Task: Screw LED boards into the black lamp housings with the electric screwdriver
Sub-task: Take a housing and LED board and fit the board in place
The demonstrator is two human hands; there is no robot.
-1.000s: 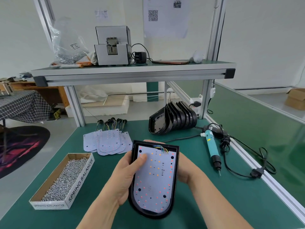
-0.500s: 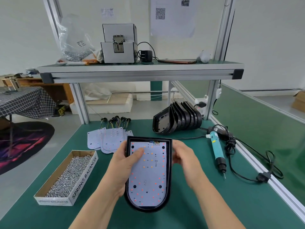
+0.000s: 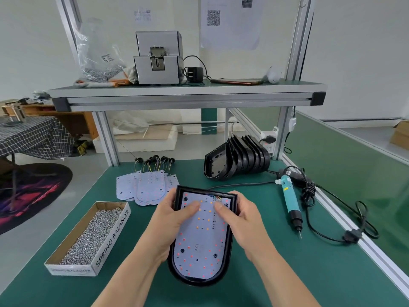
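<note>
L hand (image 3: 174,220) & R hand (image 3: 242,220) gripping black housing (image 3: 199,282) sides, thumbs (image 3: 193,206) on LED board (image 3: 199,242) inside

Left hand (image 3: 171,222) and right hand (image 3: 242,222) cover the lamp housing (image 3: 199,282) side rims; most fingers behind it, out of sight. Can't tell if it rests on the surface (image 3: 287,273) or is lifted. Forearms (image 3: 124,284) cut by bottom edge. Stacked housings (image 3: 238,157): rear ones overlapped. Spare boards (image 3: 146,185) overlap too. Wall sheets (image 3: 230,21) print unreadable. Cardboard box (image 3: 400,135) cut off at right edge.
</note>
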